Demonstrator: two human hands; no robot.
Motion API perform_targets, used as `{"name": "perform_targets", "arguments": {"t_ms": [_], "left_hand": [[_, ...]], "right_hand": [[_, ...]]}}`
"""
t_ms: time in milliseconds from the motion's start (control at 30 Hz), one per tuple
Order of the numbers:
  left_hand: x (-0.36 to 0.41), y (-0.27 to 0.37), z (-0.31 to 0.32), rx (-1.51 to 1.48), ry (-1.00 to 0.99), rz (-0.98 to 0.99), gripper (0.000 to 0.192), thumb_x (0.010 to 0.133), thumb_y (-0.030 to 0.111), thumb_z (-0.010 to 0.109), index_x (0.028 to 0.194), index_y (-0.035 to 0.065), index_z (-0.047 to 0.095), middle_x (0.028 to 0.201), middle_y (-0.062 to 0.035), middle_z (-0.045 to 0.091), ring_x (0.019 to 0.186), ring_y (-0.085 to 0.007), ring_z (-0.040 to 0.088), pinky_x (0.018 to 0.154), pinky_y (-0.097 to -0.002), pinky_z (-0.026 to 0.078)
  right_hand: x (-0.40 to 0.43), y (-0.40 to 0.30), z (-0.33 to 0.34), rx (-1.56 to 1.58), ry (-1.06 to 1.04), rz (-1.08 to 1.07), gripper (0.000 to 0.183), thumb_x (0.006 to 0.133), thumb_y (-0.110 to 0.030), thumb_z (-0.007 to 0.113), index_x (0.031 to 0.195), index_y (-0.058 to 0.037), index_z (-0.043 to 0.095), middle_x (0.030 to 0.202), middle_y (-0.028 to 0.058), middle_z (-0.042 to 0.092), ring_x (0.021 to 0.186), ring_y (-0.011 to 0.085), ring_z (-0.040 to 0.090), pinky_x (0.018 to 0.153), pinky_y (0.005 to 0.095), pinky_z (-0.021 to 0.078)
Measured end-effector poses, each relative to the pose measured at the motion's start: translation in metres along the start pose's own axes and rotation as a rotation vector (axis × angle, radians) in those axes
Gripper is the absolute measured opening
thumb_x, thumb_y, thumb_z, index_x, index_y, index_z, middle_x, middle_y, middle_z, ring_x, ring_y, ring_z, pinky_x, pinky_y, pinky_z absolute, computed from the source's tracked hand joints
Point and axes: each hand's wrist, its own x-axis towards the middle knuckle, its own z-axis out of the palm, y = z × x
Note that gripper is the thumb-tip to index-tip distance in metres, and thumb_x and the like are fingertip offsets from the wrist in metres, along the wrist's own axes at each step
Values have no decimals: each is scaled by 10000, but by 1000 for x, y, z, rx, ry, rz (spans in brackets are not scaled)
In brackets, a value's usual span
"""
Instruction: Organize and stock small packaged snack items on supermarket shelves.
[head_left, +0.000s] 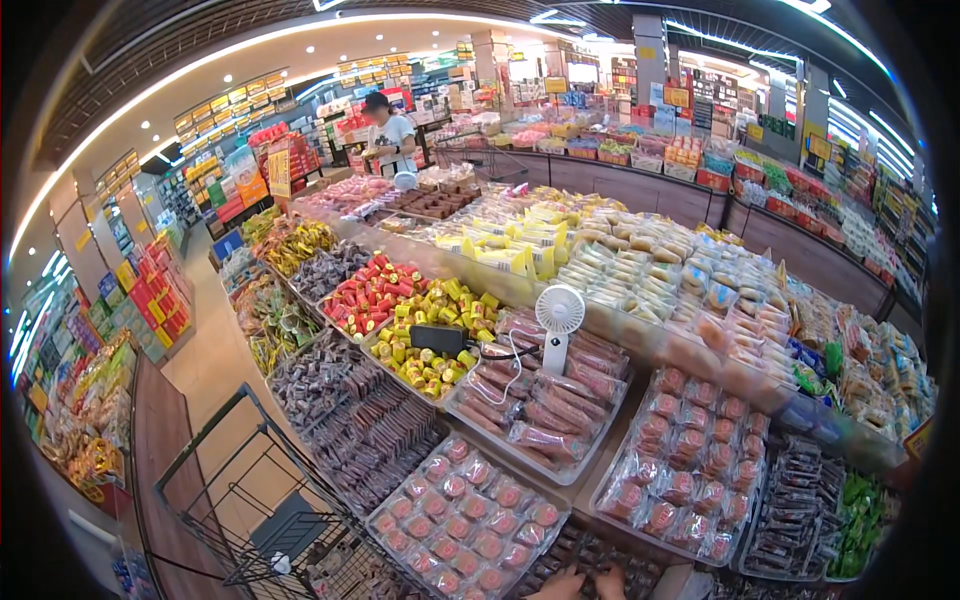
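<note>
At the bottom edge my left hand (559, 584) rests at small dark wrapped sweets (574, 551) packed in rows. Close beside it, my right hand (610, 583) touches the same sweets. The frame's lower rim cuts off both hands, and their fingertips are partly lost among the packets, so any grip is unclear. To the left lies a clear tray of round, individually wrapped cakes (450, 529). A similar tray of round cakes (675, 480) sits to the right. Farther up, a tray holds long wrapped sausage-shaped snacks (555, 405), with a white handheld fan (559, 319) standing on it.
A wire shopping cart (292, 517) stands at lower left beside the display. A black power bank (438, 340) with a cable lies on yellow-wrapped sweets (420, 367). A clear plastic divider (510, 281) separates the upper bread packs. A person (391, 139) stands beyond the display.
</note>
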Motion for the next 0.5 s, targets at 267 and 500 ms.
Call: {"name": "perform_targets", "arguments": {"t_ms": [267, 500], "left_hand": [[-3, 10, -5, 5, -34, -56, 222, 675, 162, 543, 838, 12, 536, 847, -237, 516, 763, -355, 502, 675, -416, 408], [0, 0, 3, 28, -47, -69, 244, 677, 200, 563, 871, 54, 537, 914, -243, 481, 773, -365, 502, 679, -421, 411]], "right_hand": [[21, 37, 2, -148, 39, -113, 384, 651, -287, 683, 891, -21, 544, 811, 119, 582, 725, 219, 536, 663, 311, 433], [30, 43, 9, -284, 237, -19, 318, 546, -194, 731, 751, 3, 587, 735, 153, 585, 694, 246, 560, 653, 322, 441]]}}
